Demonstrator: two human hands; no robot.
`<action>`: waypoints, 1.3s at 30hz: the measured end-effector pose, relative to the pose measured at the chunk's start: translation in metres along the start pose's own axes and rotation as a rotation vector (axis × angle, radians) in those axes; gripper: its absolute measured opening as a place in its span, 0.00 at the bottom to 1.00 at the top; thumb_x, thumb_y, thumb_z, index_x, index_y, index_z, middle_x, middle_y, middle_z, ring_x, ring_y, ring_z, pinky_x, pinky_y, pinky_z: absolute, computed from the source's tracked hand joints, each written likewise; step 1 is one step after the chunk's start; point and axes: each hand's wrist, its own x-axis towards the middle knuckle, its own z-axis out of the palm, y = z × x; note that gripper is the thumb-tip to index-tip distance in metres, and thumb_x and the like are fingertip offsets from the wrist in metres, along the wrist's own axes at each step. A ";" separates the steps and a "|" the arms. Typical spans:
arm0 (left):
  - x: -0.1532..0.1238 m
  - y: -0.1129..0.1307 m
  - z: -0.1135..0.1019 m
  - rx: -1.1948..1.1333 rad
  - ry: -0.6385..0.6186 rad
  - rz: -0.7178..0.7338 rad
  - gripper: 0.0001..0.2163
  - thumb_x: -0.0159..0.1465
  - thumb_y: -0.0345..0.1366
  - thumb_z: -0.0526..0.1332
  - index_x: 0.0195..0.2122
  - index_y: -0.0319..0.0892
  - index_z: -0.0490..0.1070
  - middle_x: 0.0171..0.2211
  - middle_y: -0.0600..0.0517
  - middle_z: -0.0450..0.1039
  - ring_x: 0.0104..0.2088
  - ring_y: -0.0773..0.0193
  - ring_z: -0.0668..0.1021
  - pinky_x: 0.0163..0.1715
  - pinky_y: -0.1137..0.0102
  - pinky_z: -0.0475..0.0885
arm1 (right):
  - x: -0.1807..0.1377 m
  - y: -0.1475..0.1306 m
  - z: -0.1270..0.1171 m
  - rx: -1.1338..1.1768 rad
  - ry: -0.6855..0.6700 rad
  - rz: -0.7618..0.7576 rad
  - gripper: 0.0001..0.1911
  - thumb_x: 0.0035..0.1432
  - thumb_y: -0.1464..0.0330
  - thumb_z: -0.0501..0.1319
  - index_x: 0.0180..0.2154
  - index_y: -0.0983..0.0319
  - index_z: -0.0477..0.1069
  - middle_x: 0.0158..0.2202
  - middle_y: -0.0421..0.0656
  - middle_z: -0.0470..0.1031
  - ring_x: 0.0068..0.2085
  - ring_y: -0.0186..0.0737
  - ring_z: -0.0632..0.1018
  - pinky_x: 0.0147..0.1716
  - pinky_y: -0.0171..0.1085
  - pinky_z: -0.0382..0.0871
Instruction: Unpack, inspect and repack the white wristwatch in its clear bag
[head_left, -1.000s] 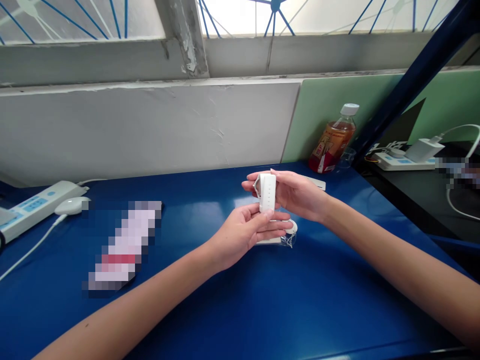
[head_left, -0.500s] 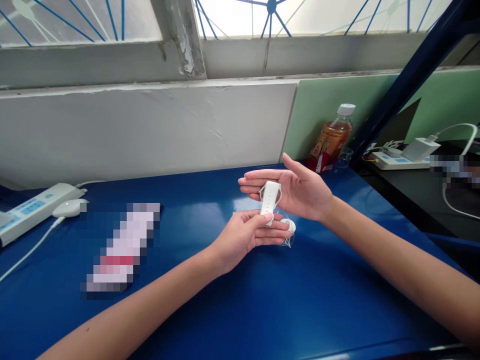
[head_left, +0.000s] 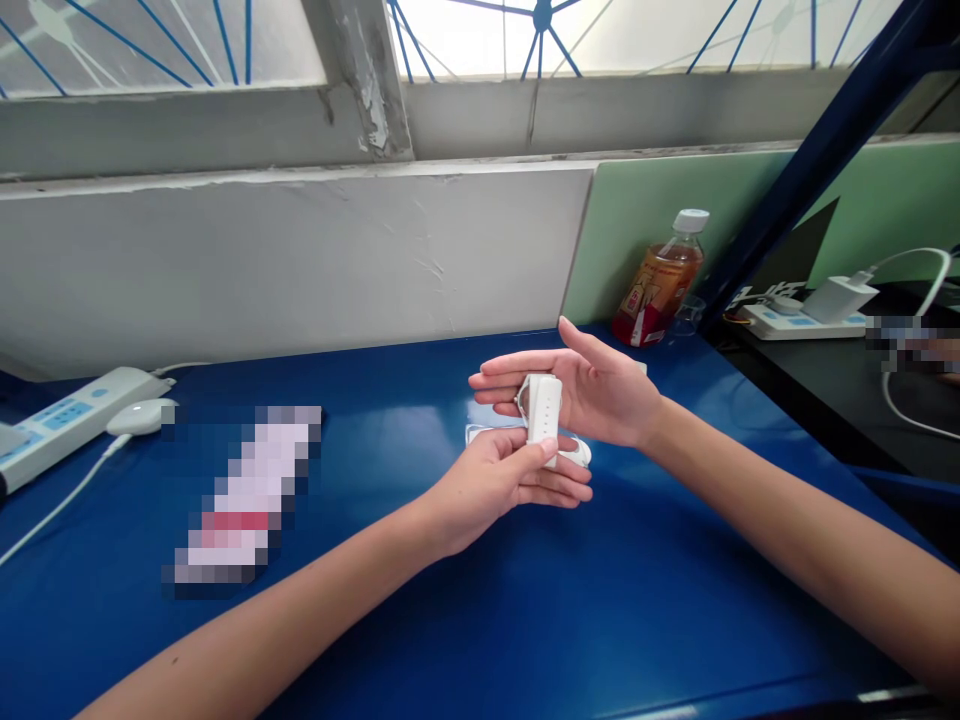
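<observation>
My left hand (head_left: 499,480) pinches the lower end of a white wristwatch (head_left: 544,408) between its thumb and fingers. The perforated strap faces me, and the rim of a round case shows at its left side. Behind the watch, my right hand (head_left: 600,390) is held open, palm toward me, fingers straight and thumb apart. Whether the watch touches that palm, I cannot tell. Behind and below my left fingers shows a shiny white object (head_left: 577,452), mostly hidden, its kind unclear.
A blurred-out flat phone-like item (head_left: 259,490) lies at left on the blue table (head_left: 480,640). Beside it are a power strip (head_left: 71,415) and a white charging puck with a cable (head_left: 141,415). A drink bottle (head_left: 660,285) leans at the back right, near a blue post (head_left: 810,160).
The watch and my left hand have shifted slightly down and to the right. The strap has turned a little, and more of the shiny white object shows behind my hands.
</observation>
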 end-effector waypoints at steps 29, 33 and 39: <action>-0.001 0.002 0.004 -0.034 0.046 0.031 0.15 0.67 0.40 0.61 0.43 0.30 0.75 0.43 0.33 0.80 0.45 0.47 0.82 0.49 0.57 0.74 | 0.000 0.000 0.003 -0.043 0.034 -0.021 0.32 0.66 0.47 0.47 0.46 0.64 0.78 0.55 0.51 0.77 0.58 0.50 0.74 0.61 0.46 0.62; 0.000 0.013 0.004 -0.015 0.063 0.065 0.14 0.66 0.40 0.61 0.40 0.31 0.76 0.38 0.36 0.81 0.39 0.51 0.83 0.45 0.59 0.75 | 0.001 0.003 -0.001 -0.118 0.125 -0.057 0.21 0.68 0.57 0.52 0.48 0.63 0.77 0.54 0.49 0.77 0.54 0.47 0.77 0.56 0.44 0.68; -0.008 0.036 -0.002 0.035 0.125 0.156 0.12 0.63 0.38 0.59 0.33 0.33 0.77 0.27 0.44 0.80 0.26 0.61 0.81 0.34 0.67 0.76 | 0.000 -0.001 -0.006 -0.379 0.173 -0.155 0.15 0.64 0.65 0.59 0.50 0.61 0.76 0.48 0.47 0.80 0.48 0.43 0.79 0.51 0.42 0.71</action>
